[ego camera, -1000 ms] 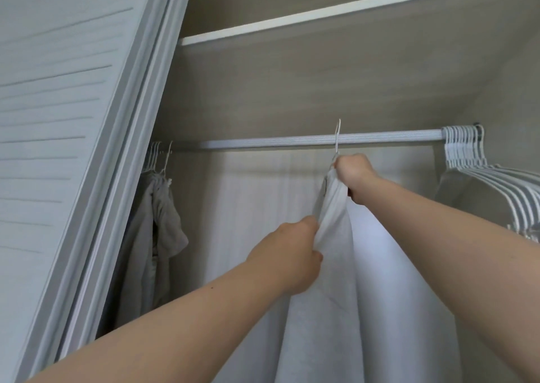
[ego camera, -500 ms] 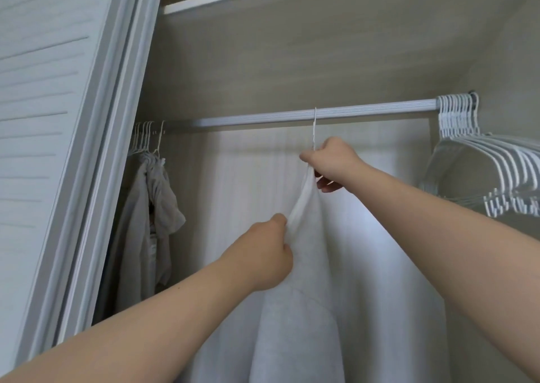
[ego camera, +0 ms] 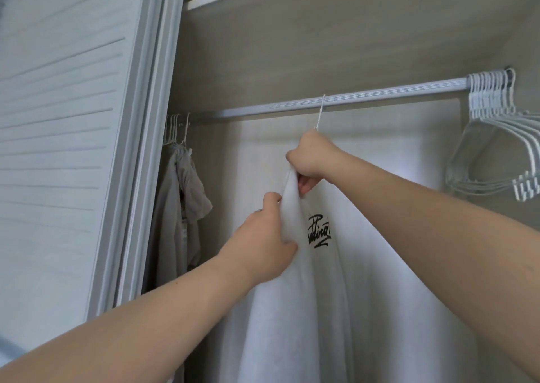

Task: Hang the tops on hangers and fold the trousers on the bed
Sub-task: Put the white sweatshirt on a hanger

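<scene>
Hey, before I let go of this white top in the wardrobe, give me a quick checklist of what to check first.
1. The hanger hook is over the rail: ok, its top sits across the bar.
2. The white top is seated on the hanger's shoulders: cannot tell, fabric and hands hide them.
3. Hands free: not ok, the left hand and the right hand both grip the fabric near the top.
4. Space on the rail: ok, bare bar lies between the grey clothes at left and the empty hangers at right.
5. Fabric hanging smooth: not ok, it bunches between the hands.
</scene>
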{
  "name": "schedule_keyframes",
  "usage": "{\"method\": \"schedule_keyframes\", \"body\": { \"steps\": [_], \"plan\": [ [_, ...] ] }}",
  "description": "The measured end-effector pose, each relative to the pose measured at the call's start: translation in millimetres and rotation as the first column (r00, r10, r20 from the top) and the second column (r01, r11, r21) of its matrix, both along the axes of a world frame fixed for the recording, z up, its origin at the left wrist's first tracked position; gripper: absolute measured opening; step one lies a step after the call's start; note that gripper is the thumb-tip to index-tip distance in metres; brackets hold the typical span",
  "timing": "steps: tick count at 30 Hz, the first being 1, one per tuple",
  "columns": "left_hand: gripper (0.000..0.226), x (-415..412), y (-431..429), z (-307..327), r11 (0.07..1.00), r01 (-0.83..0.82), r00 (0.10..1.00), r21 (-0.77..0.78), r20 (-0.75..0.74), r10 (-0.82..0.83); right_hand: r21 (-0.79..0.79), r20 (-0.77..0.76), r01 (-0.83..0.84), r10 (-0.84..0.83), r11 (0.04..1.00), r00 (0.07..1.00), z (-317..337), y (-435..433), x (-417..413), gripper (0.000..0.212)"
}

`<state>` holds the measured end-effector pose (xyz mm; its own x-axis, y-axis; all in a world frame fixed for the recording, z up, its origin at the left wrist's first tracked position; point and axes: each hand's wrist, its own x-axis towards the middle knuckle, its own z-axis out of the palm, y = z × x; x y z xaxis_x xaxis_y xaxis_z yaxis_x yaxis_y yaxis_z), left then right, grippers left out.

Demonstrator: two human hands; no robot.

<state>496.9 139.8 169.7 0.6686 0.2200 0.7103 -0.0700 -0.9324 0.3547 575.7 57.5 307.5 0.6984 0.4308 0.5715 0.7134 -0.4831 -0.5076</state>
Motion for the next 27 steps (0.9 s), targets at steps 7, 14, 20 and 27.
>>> {"method": "schedule_keyframes", "body": {
  "steps": [7,14,20,27],
  "plan": [
    [0.052,-9.0,35.5,-2.5,0.997,-0.080,0.996,0.006,-0.026,0.080,0.081,0.078,-0.162,0.155,0.983,0.985,-11.1,42.0,16.4,0.035],
    [0.059,-8.8,74.9,-4.0,0.974,-0.226,0.970,-0.015,-0.091,0.224,0.061,0.157,-0.267,0.255,0.962,0.954,-16.9,103.0,36.0,0.030],
    [0.073,3.1,96.7,-10.8,0.936,-0.347,0.931,-0.052,-0.138,0.338,0.079,0.194,-0.343,0.323,0.936,0.926,-21.0,152.4,57.3,0.020],
    [0.084,19.7,119.2,-15.4,0.816,-0.576,0.788,0.052,-0.230,0.571,0.060,0.143,-0.447,0.435,0.893,0.889,-15.3,216.9,69.4,0.022]
  ]
}}
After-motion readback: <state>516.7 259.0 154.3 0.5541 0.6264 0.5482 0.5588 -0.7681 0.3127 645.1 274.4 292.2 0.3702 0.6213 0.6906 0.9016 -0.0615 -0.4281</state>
